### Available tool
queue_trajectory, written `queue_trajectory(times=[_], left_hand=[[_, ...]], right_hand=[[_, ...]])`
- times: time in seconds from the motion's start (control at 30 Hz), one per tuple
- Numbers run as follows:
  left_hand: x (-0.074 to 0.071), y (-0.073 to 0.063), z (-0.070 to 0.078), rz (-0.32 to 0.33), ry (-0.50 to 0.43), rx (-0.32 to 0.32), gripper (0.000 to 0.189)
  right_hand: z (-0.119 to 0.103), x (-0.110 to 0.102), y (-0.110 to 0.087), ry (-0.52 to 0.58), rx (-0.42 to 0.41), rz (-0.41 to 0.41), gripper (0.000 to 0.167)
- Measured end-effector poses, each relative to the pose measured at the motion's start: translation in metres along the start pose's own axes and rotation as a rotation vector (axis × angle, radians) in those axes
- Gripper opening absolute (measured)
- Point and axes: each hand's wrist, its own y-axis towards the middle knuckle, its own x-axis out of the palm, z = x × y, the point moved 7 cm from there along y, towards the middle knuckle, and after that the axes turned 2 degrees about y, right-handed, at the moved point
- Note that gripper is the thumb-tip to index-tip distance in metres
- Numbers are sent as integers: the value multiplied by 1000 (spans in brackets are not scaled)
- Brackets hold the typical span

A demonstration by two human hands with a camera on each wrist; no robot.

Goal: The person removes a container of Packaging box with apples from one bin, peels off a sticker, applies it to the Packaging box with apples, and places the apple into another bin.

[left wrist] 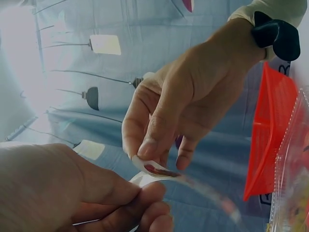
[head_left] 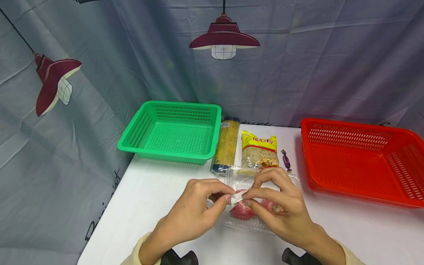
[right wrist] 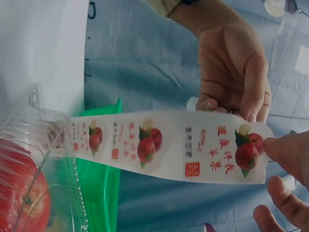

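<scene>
Both hands pinch a white strip of apple-print stickers [right wrist: 170, 150] between them. My left hand [head_left: 193, 208] grips the strip between thumb and fingers. At the strip's end, my right hand [head_left: 283, 206] pinches an edge with thumb and index finger. The strip hangs down from the hands, its printed side plain in the right wrist view. Under the hands stands a clear plastic clamshell box [head_left: 230, 220] holding red apples [head_left: 243, 211]. The right hand partly covers the box and its fruit.
A green basket [head_left: 179, 156] stands at the back left, a red basket [head_left: 306, 162] at the right. Between them lie a pack of noodles [head_left: 227, 143], a yellow-topped food bag [head_left: 259, 149] and a purple-wrapped candy [head_left: 286, 161]. A printed grey curtain [head_left: 281, 73] hangs behind the table.
</scene>
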Motion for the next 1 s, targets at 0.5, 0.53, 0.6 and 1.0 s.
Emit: queue_trajectory(times=[0.5, 0.53, 0.6, 1.0], left_hand=[[-27, -3, -19, 167, -47, -110, 13], [-30, -4, -21, 179, -47, -123, 13], [-36, -6, -26, 206, -44, -142, 14], [-81, -31, -72, 440, -54, -328, 13]], right_hand=[[-5, -3, -1, 31, -58, 41, 16], [-6, -4, -1, 33, -57, 44, 17], [-5, -5, -1, 45, -61, 50, 16], [12, -12, -8, 89, -14, 39, 7]])
